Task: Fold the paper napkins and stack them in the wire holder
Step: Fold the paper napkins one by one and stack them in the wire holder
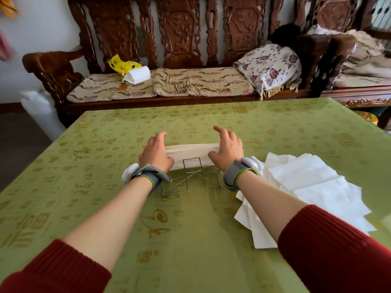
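A folded napkin (pixel 191 153) is held stretched between both hands, at twelve o'clock of the wire holder (pixel 191 176). The left hand (pixel 155 152) is curled round its left end, and its right end is pinched between the thumb and fingers of the right hand (pixel 227 151). Whether its lower edge is already inside the wires cannot be told. A pile of unfolded napkins (pixel 306 187) lies on the table (pixel 190 240) at three o'clock of the holder. The light holder could be tipped or pushed by either hand on the way down. The soft napkin could sag, be snagged on a wire upright, or spring open if it is let go before being seated.
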The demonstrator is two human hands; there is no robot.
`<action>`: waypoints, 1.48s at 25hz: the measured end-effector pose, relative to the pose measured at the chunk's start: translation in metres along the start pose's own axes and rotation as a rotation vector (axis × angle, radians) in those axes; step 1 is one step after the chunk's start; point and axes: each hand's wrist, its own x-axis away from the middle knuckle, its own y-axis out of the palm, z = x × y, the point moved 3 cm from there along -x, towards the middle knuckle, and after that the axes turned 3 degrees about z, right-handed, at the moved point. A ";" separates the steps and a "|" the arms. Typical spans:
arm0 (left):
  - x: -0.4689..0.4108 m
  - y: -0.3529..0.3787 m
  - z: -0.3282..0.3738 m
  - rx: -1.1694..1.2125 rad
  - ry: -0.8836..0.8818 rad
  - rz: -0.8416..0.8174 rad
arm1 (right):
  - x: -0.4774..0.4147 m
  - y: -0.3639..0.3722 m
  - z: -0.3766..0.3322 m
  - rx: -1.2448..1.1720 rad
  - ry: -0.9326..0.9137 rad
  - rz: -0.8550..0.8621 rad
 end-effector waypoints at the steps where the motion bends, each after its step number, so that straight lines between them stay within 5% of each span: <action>1: 0.005 -0.003 0.003 0.005 0.005 0.007 | 0.003 -0.004 -0.001 -0.020 -0.014 0.017; 12: 0.067 -0.026 0.082 0.021 0.199 0.208 | 0.070 -0.063 0.025 -0.161 0.031 0.069; 19: 0.162 0.055 0.188 0.233 0.546 -0.193 | 0.135 -0.114 0.103 -0.106 0.107 0.209; 23: 0.183 0.075 0.217 0.203 0.692 -0.124 | 0.154 -0.135 0.150 -0.059 0.199 0.301; 26: 0.178 0.074 0.226 0.319 0.452 0.025 | 0.158 -0.143 0.168 -0.051 0.233 0.315; 29: 0.164 0.077 0.227 0.425 0.060 -0.070 | 0.144 -0.153 0.181 -0.037 0.321 0.319; 34: 0.162 0.090 0.233 0.424 -0.029 -0.214 | 0.123 -0.144 0.194 0.016 0.383 0.049; 37: 0.154 0.102 0.235 0.538 -0.051 -0.256 | 0.132 -0.135 0.193 0.009 0.332 0.056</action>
